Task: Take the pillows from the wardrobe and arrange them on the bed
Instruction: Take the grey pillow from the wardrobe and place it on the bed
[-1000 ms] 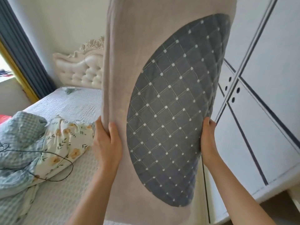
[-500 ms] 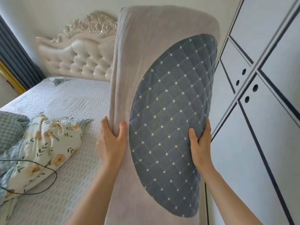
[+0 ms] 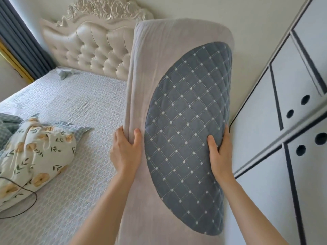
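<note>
The headboard (image 3: 92, 48) now shows fuller than a second ago. The left hand (image 3: 126, 152) and right hand (image 3: 221, 156) clamp the pillow (image 3: 177, 103), not yet laid on the bed (image 3: 70, 106).

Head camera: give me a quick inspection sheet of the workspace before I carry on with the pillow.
Surface: bed with a pale quilted cover, bare up near the headboard.
Job's things: grey pillow with a blue quilted panel, held upright in the air over the bed edge; wardrobe doors shut.
Clutter: floral bedding bundle at the left; small crumpled cloth near the headboard.
Grip: left hand pinches the pillow's left edge; right hand clasps its right edge.
Cables: thin dark cable looped across the bundle and the bed.
Surroundings: dark curtain at the left, plain wall behind.
</note>
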Tool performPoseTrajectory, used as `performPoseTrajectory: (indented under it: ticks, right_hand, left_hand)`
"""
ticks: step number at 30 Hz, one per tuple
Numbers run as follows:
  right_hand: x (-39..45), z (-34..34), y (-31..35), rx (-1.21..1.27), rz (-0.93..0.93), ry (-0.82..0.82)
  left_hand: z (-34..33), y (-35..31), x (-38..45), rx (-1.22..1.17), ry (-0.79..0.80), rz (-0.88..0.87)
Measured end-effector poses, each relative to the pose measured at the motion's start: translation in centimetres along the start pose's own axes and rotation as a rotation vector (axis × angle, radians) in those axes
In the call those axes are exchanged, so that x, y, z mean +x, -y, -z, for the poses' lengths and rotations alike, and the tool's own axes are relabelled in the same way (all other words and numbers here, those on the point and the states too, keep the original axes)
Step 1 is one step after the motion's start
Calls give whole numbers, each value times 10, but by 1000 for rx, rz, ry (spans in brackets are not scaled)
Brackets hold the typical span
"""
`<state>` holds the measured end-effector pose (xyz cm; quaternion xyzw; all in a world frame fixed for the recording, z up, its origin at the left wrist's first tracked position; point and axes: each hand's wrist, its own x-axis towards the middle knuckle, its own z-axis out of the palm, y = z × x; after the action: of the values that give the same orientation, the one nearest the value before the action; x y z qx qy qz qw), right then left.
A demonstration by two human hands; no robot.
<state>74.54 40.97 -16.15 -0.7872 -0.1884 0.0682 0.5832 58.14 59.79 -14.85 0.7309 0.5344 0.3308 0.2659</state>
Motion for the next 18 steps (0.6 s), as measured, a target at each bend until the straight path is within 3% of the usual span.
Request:
performPoseTrajectory:
  ticks: [11,18]
  right_hand:
    - [173,-76,-14,62,-25,124]
    - [275,-141,-21,207,-232,184]
  left_hand:
    - [-91,-30,124,-1,-128,59]
    - [-141,-58,242,126,-109,-20]
